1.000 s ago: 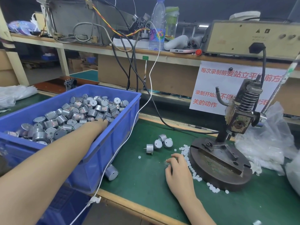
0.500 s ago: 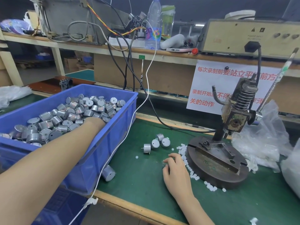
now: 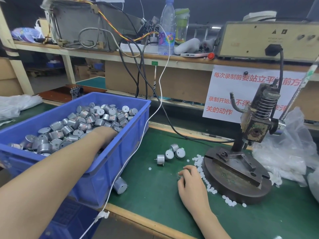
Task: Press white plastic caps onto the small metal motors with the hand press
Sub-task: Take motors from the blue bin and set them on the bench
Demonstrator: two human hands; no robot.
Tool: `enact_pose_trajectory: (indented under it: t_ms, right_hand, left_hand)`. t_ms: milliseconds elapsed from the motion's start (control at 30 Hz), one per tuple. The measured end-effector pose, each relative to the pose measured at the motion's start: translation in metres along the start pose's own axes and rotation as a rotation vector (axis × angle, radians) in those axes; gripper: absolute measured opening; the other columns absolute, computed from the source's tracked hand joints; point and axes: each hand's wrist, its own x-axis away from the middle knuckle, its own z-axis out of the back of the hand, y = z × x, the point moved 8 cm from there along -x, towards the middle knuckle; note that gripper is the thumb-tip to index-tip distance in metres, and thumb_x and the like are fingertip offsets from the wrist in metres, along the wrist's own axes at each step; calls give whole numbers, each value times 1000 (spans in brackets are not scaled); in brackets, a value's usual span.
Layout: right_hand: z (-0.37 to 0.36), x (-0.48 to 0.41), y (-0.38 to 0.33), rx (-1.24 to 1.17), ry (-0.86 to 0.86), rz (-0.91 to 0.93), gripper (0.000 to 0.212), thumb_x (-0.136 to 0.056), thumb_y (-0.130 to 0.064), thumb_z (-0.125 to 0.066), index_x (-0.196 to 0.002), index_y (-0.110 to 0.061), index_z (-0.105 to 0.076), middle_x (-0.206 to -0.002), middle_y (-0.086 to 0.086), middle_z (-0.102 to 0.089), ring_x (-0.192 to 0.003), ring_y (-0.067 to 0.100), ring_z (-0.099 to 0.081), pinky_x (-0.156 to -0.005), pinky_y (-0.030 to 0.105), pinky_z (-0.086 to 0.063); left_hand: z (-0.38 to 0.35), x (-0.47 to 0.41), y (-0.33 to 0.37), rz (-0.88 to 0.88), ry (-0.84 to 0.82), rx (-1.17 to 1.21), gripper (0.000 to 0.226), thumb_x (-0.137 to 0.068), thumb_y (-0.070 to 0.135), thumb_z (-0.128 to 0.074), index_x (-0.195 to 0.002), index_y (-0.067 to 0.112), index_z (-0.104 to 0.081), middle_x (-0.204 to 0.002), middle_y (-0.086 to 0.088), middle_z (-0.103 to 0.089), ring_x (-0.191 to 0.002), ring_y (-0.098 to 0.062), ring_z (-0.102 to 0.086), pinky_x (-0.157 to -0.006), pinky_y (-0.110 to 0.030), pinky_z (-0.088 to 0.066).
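The left hand (image 3: 105,134) reaches into the blue plastic bin (image 3: 133,140) at the left of the bench and is sunk among the small metal motors (image 3: 82,123) heaped inside; its fingers are buried under them, so I cannot tell whether they grip anything. The right hand (image 3: 191,184) rests on the green mat (image 3: 155,200) just beside the round iron base (image 3: 241,192) of the hand press (image 3: 259,125); its fingers are bent, tips down against the mat at the edge of the white plastic caps (image 3: 200,163); the tips are blurred, and whether they pinch a cap cannot be told. The caps lie loose in a curved line along the left rim of the base, a few strays farther out on the mat. Three motors (image 3: 170,153) lie close together on the mat between the bin and the press, ahead of the right hand; one more motor (image 3: 120,185) lies on the mat against the foot of the bin wall. The press stands upright, its coil spring (image 3: 265,106) exposed; its lever (image 3: 299,94) slants up to the right. A white cable (image 3: 156,114) hangs from the shelf and trails past the bin's corner; crumpled clear plastic bags (image 3: 290,152) sit right of the press; a paper notice (image 3: 224,90) with red characters hangs behind it; a water bottle (image 3: 167,28) stands on the shelf above.
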Motion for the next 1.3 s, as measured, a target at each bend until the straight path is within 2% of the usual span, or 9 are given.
enact_pose_trajectory:
  t_ms: [133, 233, 333, 500, 733, 900, 1000, 1200, 1300]
  right_hand:
    - [-1, -1, 0, 6, 0, 2, 22, -93, -16, -44, -104, -10, -61, -122, -4, -47, -97, 14, -54, -71, 26, -41]
    - [-1, -1, 0, 7, -6, 4, 21, -93, -16, -44, -103, -10, -62, -120, -3, -48, -97, 15, -54, -72, 25, -41]
    - [-1, -1, 0, 6, -13, 6, 21, -93, -17, -44, -103, -10, -62, -119, -3, -48, -98, 15, -53, -74, 25, -41]
    - [-2, -1, 1, 12, -27, 6, 22, -94, -17, -42, -103, -11, -61, -117, -4, -48, -98, 13, -52, -74, 24, -40]
    - [-1, -1, 2, -11, -20, -27, 18, -92, -17, -45, -97, -11, -61, -119, -5, -47, -90, 15, -54, -68, 27, -41]
    - [-1, 0, 2, -18, -27, -40, 18, -92, -17, -44, -97, -11, -60, -122, -5, -45, -89, 16, -55, -69, 30, -44]
    - [-1, 0, 2, -16, -27, -38, 18, -92, -17, -45, -98, -11, -61, -122, -5, -46, -90, 16, -55, -69, 29, -43]
    - [-1, 0, 2, -3, -24, -37, 18, -93, -18, -44, -98, -11, -61, -120, -5, -46, -87, 16, -55, -67, 28, -41]
    - [-2, -1, 2, 0, -28, -38, 18, -93, -17, -44, -97, -11, -61, -121, -5, -47, -88, 16, -55, -68, 28, -41]
  left_hand:
    - [-7, -6, -8, -17, 51, 62, 12, -87, 12, -45, -84, 21, -51, -103, -5, -63, -95, -24, -60, -80, -30, -47]
    - [-11, -10, -10, 52, 32, 368, 16, -93, 16, -40, -79, 21, -46, -96, -3, -61, -91, -24, -58, -83, -31, -46]
    - [-16, -11, -12, 83, 32, 587, 19, -96, 18, -36, -86, 14, -52, -82, -3, -55, -82, -24, -54, -77, -29, -42]
    - [-17, -10, -10, 15, 51, 696, 30, -100, 25, -34, -120, 16, -55, -120, -12, -58, -111, -32, -55, -98, -45, -44]
    - [-14, -13, -8, -45, 61, 588, 35, -93, 12, -43, -128, 15, -48, -124, -8, -56, -111, -25, -53, -90, -33, -42]
    - [-29, -16, -13, -19, -61, 688, 36, -93, 14, -39, -128, 25, -43, -108, -9, -59, -89, -26, -60, -78, -39, -51]
    - [-30, -18, -13, -21, -74, 727, 37, -92, 13, -38, -128, 24, -43, -85, -3, -55, -65, -17, -52, -59, -27, -47]
    - [-36, -20, -9, -20, -158, 837, 44, -97, 25, -33, -140, 29, -25, -95, -5, -57, -59, -15, -47, -59, -23, -42]
    - [-35, -15, -9, -18, -175, 886, 41, -97, 19, -32, -137, 27, -30, -75, -4, -51, -44, -10, -44, -47, -17, -37]
